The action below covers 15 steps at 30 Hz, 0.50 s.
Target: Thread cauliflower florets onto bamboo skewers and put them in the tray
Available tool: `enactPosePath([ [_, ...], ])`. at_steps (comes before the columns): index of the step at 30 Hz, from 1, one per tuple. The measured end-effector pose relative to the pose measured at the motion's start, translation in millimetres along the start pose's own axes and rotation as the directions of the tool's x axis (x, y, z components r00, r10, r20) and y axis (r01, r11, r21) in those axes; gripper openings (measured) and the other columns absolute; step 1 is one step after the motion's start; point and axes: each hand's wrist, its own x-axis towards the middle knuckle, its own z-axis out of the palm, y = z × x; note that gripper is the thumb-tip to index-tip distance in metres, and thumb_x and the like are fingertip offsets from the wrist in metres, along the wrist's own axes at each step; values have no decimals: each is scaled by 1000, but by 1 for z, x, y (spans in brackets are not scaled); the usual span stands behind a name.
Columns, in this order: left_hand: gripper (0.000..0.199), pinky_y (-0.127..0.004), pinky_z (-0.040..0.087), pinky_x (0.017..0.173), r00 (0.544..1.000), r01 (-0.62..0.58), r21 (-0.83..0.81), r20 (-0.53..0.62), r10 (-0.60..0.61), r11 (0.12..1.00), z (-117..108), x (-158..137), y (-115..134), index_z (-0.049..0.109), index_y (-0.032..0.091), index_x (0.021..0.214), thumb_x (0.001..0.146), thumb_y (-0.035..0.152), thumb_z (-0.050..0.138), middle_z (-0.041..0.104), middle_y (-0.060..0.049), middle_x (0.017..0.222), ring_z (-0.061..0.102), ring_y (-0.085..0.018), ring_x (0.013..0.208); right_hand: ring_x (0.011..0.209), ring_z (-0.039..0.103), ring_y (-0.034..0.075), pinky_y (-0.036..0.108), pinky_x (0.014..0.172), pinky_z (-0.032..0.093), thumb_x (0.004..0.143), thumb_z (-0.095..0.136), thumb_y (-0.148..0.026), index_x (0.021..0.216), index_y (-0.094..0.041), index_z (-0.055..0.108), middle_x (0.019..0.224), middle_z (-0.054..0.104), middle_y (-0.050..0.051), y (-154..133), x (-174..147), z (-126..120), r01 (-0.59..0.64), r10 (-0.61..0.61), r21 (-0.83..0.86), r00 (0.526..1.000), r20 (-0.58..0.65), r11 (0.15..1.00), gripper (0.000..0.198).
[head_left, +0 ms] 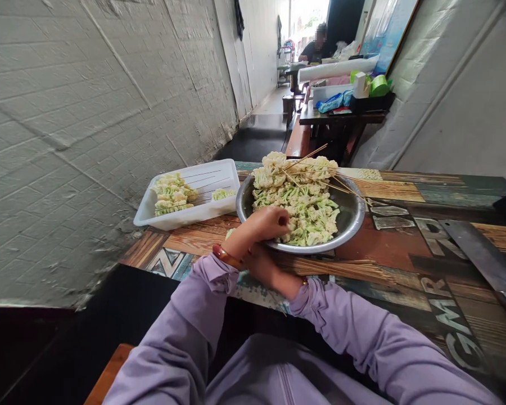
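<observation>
A metal bowl [354,222] holds loose cauliflower florets [310,222]. Skewered cauliflower [274,163] is heaped at its far side, with thin sticks poking out to the right. At the bowl's near left rim, my left hand [272,222] has its fingers curled closed; what they hold, if anything, is hidden. Crossed beneath my left wrist lies my right hand [259,263], its fingers out of sight behind that wrist. Bare wooden skewers [341,267] lie on the table just in front of the bowl. A white plastic tray [185,218] to the left contains more skewered cauliflower [172,194].
A cleaver [484,253] rests on the right of the patterned wooden table [388,242]. Beyond stands another table [341,117] with a white roll [337,70], a blue packet [333,103] and green tape [379,85]. A person [314,50] sits far back. A brick-patterned wall [88,112] borders the left.
</observation>
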Motion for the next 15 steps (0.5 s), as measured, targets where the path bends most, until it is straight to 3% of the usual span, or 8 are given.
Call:
enactPosePath([
  [2, 10, -22, 38, 56, 991, 16, -306, -118, -55, 952, -4, -5, -1, 61, 16, 75, 70, 24, 64, 58, 1, 66, 53, -10, 60, 53, 44, 12, 25, 50, 36, 93, 40, -25, 66, -21, 47, 55, 46, -4, -3, -1, 2, -43, 42, 76, 999, 7, 996, 29],
  [4, 16, -20, 37, 53, 971, 7, -596, -188, -148, 803, -10, -11, -1, 58, 16, 79, 72, 28, 65, 57, 2, 65, 54, -9, 57, 48, 38, 11, 24, 48, 32, 92, 40, -27, 66, -22, 42, 50, 38, -6, -4, -2, 3, -78, 77, 159, 997, 11, 984, 27],
  [6, 21, -19, 37, 51, 952, -19, -777, -205, -225, 629, -15, -16, -1, 57, 15, 83, 73, 30, 68, 56, 2, 64, 55, -8, 56, 46, 35, 11, 23, 47, 30, 90, 42, -30, 67, -23, 40, 49, 34, -8, -6, -3, 3, -104, 103, 238, 995, 18, 966, 24],
  [11, 38, -23, 47, 59, 949, -74, -947, -163, -271, 313, -19, -25, 1, 63, 16, 109, 71, 23, 69, 59, 3, 67, 58, -9, 60, 47, 34, 10, 23, 47, 29, 86, 46, -34, 64, -23, 39, 52, 36, -8, -15, -6, -1, -121, 122, 337, 992, 18, 934, 25],
  [15, 31, -29, 53, 73, 943, -130, -978, -173, -284, 165, -18, -33, 0, 67, 15, 102, 72, 21, 67, 65, -2, 74, 63, -12, 69, 48, 34, 11, 23, 48, 29, 86, 46, -33, 63, -23, 39, 51, 34, -8, -21, -8, -4, -106, 114, 293, 993, -10, 950, 26],
])
